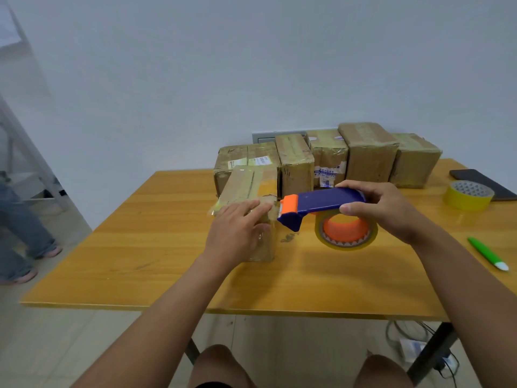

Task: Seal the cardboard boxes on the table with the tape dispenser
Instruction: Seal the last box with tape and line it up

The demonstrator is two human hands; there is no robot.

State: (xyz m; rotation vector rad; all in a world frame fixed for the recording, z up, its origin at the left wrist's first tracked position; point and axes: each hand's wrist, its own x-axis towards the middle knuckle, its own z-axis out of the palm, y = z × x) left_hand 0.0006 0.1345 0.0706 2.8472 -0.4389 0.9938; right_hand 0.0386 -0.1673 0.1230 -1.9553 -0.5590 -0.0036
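- The desk [156, 264] is a wide yellow wooden board on dark metal legs, and it carries all the things of the work.
- A row of cardboard boxes [369, 155] stands at the far edge of the desk against the pale wall; these boxes are wrapped with yellowish tape and some have white labels.
- One more box, the near box [246, 186], lies in front of the left end of the row, closer to the person, and its top has strips of tape along it.
- The left hand [237, 231] rests on the near end of the near box with straight fingers that press flat on the top edge, where clear tape is wrinkled.
- The right hand [389, 208] grips the tape dispenser [324, 205] from the right side, the fingers over the top of the blue handle and the thumb below it.
- The tape dispenser is held above the desk, just beside the right side of the near box; its orange front part is close to the fingertips of the left hand, almost touching the corner of the box.
- Its tape roll [347, 231] with an orange core hangs under the handle, low over the desk.
- A spare roll of yellow tape [468, 196] lies flat near the right edge of the desk.
- A dark phone [484, 182] lies just behind this roll.
- A green pen [486, 253] with a white tip lies at the right edge, well apart from the boxes.
- On the floor at the left, the legs of another person [25, 228] in jeans are seen.
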